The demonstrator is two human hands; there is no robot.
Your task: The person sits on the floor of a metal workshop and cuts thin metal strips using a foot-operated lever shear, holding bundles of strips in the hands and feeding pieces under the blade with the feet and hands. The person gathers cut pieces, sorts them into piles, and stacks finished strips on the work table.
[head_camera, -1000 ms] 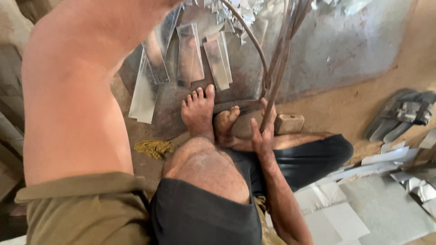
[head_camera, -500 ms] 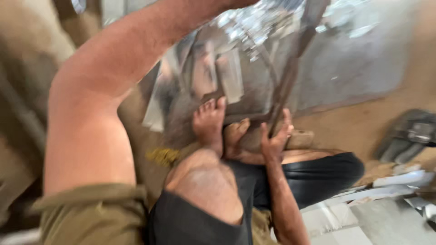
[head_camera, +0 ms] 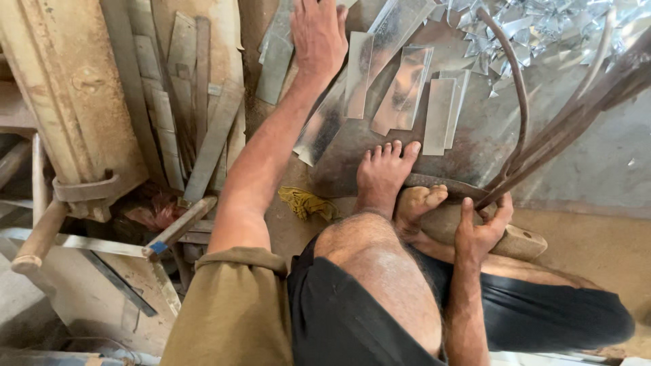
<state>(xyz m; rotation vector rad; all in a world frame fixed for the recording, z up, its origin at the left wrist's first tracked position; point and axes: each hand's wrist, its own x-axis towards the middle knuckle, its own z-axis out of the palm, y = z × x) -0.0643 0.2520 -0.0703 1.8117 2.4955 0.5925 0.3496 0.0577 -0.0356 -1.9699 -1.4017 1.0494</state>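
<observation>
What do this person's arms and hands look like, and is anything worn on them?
Both hands are bare: no gloves, rings, watch or bands show on the left hand or the right hand. The left arm has a short olive-green sleeve ending above the elbow, and the forearm is uncovered. The right forearm is uncovered too, with visible hair.

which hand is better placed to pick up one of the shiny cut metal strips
Left. The left hand is stretched out onto the shiny flat metal strips, likely touching one, while the right hand is closed on the dark curved metal handles near the feet.
</observation>
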